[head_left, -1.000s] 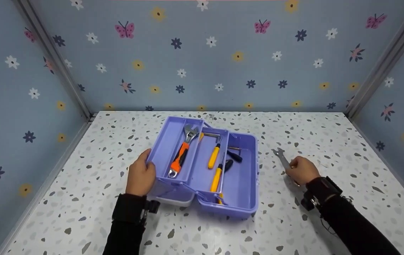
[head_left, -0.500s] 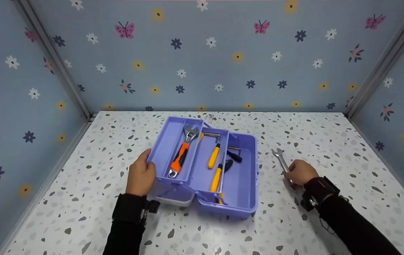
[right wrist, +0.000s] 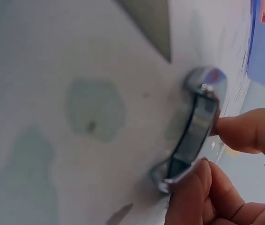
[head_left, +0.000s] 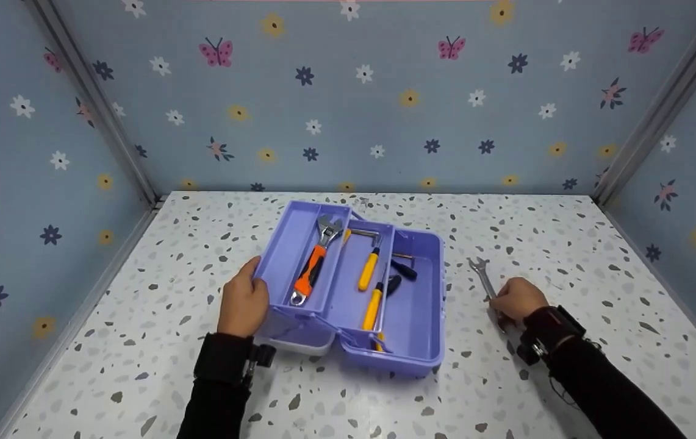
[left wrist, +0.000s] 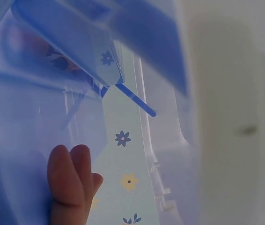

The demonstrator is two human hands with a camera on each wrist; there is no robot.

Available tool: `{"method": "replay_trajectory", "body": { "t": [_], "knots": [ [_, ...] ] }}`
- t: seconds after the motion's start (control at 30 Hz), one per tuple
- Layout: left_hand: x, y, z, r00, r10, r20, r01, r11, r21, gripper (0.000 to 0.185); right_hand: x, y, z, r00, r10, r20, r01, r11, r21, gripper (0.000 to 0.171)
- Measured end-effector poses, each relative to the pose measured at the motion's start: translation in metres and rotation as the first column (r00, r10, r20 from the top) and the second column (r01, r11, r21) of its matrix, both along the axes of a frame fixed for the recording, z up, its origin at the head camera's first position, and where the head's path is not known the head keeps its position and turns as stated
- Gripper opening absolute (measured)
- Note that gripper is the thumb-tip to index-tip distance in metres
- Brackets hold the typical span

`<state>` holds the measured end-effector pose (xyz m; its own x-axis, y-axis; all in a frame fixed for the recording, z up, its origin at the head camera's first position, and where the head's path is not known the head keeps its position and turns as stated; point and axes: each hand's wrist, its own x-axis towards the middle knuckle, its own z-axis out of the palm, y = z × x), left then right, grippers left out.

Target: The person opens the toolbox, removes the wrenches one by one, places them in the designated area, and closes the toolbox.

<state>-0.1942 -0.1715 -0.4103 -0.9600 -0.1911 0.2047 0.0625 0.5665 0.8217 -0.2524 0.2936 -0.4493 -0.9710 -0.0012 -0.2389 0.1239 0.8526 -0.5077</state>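
Fingertips (right wrist: pixel 245 133) pinch the spanner (right wrist: pixel 195 126); head view hides this grip.

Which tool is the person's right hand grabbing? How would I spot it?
Find the purple toolbox on the speckled table. Just right of it, the right hand pinches a small wrench. It is bare silver metal, outside the box; the boxed tools have orange or yellow handles.

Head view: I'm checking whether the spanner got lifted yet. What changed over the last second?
The right hand drew back slightly toward the person, pinching the spanner, which dipped from slightly raised to low by the table. The left hand stayed on the toolbox tray.
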Motion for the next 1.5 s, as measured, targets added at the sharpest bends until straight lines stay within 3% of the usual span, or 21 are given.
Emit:
{"method": "replay_trajectory", "body": {
  "t": [0.27,0.47,0.87,1.07,1.23,1.5],
  "knots": [
    [-0.002,-0.001,-0.002,1.0,-0.004,0.005,0.004,1.0,0.005,0.049,-0.003,-0.006,0.018,0.999,-0.009,-0.044,0.004,0.994,-0.107,0.033],
    [-0.002,-0.001,-0.002,1.0,-0.004,0.007,0.004,1.0,0.005,0.049,0.003,-0.033,0.03,0.985,0.007,-0.174,-0.063,0.946,-0.318,0.044],
    [-0.002,0.0,-0.002,1.0,-0.004,0.019,0.004,1.0,0.016,0.049,0.024,-0.097,0.018,0.975,-0.04,-0.217,-0.07,0.877,-0.475,0.06],
    [-0.002,0.0,-0.002,1.0,-0.003,0.016,0.003,1.0,0.015,0.049,0.025,-0.104,0.011,0.967,-0.089,-0.241,-0.051,0.855,-0.517,0.059],
    [-0.002,0.0,-0.001,1.0,-0.002,0.017,0.002,1.0,0.013,0.049,0.027,-0.106,0.004,0.964,-0.111,-0.241,-0.039,0.84,-0.541,0.048],
    [-0.001,0.001,-0.001,1.0,0.0,0.012,-0.001,1.0,0.01,0.049,0.029,-0.107,-0.003,0.965,-0.102,-0.243,-0.047,0.84,-0.541,0.041]
  ]
}}
